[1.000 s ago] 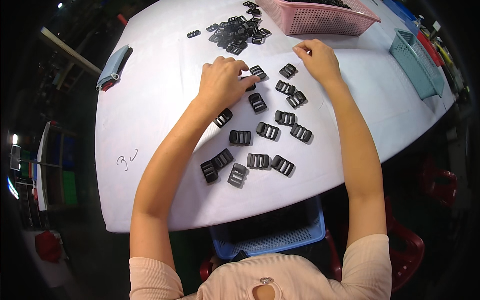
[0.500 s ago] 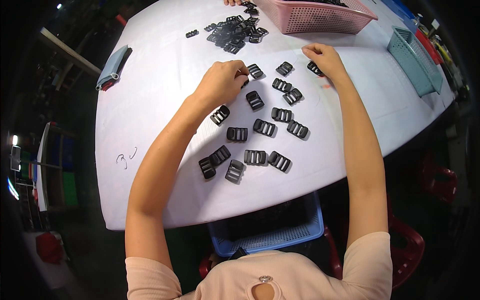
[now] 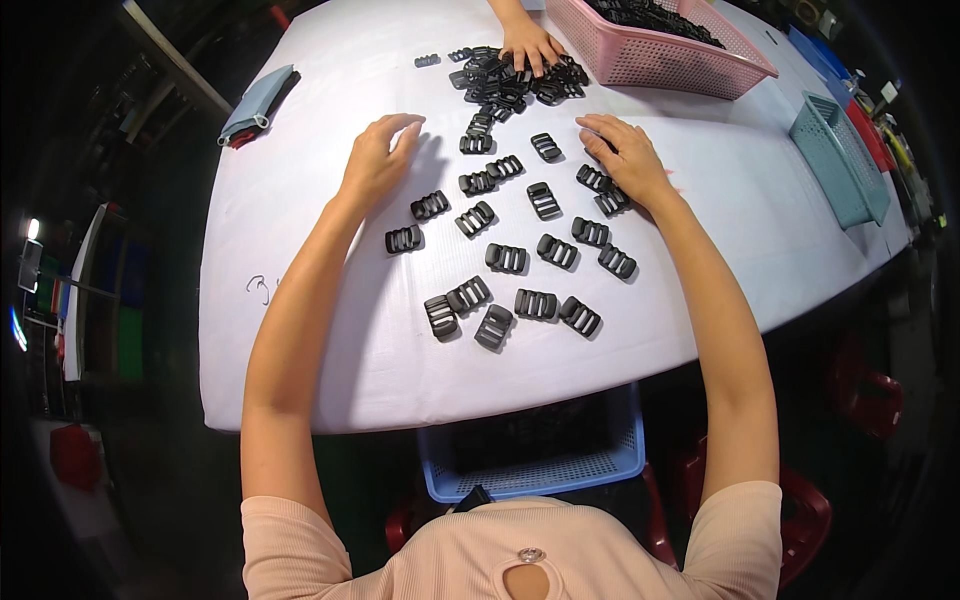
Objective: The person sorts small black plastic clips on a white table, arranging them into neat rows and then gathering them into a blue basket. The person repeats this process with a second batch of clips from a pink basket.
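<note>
Black plastic strap buckles (image 3: 506,258) with slotted bars lie scattered on the white-covered table between my forearms. My left hand (image 3: 383,155) is to the left of them, fingers apart, holding nothing. The nearest pieces to it are a buckle (image 3: 430,205) just below and a touching pair (image 3: 478,182) to its right. On the right, my right hand (image 3: 625,155) rests with fingers loosely stretched, close against two buckles (image 3: 594,179) partly covered by its edge. Beyond both hands, another person's hand (image 3: 532,45) lies spread on a heap of the same buckles (image 3: 490,80).
A pink basket (image 3: 680,74) full of black pieces stands at the far right, with a teal basket (image 3: 838,165) on the right edge. Folded cloth with a light blue face mask (image 3: 258,100) lies far left. Below the table's near edge is a blue basket (image 3: 535,487).
My left hand has moved left, away from the buckles. The other person's hand has reached onto the heap. Several buckles now lie between the heap and my hands. The view has shifted slightly.
</note>
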Available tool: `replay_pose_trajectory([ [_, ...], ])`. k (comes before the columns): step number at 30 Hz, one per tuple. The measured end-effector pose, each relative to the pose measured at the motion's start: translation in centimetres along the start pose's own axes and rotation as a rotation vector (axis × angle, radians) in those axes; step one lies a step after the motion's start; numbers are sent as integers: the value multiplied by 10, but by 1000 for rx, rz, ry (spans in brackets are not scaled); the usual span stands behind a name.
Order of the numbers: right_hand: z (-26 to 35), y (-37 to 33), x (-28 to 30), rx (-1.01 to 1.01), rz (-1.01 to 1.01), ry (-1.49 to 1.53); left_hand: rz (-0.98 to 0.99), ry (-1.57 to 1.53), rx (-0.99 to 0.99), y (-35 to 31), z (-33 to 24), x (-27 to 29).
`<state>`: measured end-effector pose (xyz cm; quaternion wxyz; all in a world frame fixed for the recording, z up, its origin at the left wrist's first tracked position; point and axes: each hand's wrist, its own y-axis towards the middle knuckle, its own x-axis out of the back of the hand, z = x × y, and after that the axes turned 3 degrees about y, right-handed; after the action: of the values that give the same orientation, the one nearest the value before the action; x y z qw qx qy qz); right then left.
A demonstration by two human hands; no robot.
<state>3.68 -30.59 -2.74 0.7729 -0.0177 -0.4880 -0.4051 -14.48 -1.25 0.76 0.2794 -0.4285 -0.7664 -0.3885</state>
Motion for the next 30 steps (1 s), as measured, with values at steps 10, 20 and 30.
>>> replay_pose_trajectory([
  [10, 57, 4, -40, 60, 103, 109, 102, -38, -228, -5, -15, -51],
  [20, 99, -41, -45, 40, 88, 335, -93, -319, -17, -92, -99, -59],
  [30, 182, -198, 15, 3, 67, 442, 144, -645, 34, -241, -183, -9],
])
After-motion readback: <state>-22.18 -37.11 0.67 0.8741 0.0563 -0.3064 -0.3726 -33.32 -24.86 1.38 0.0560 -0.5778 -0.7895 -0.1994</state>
